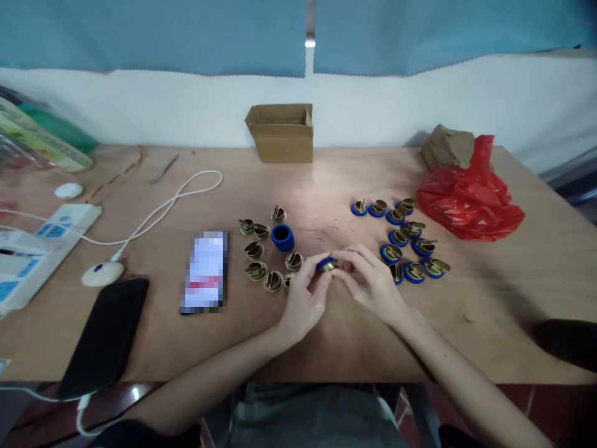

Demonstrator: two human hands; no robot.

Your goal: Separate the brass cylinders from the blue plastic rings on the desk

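Observation:
Between the fingertips of my left hand (pixel 305 292) and my right hand (pixel 370 280) is a small round brass fitting with a blue ring (pixel 328 265). Both hands pinch it just above the table, and the fingers partly cover it. Left of it stands a short stack of blue rings (pixel 282 238). Around that stack lie several brass fittings without blue rings (pixel 273 281), each with a raised flap or clip on top. To the right sit several brass fittings with blue rings (pixel 414 272), set in loose rows.
A lit phone (pixel 204 274) and a dark phone (pixel 106 336) lie left, near a white cable (pixel 153 223) and power strip (pixel 51 249). An open cardboard box (pixel 284 143) stands by the wall. Thin scraps (pixel 333 225) lie mid-table. A red plastic bag (pixel 471 202) sits at right.

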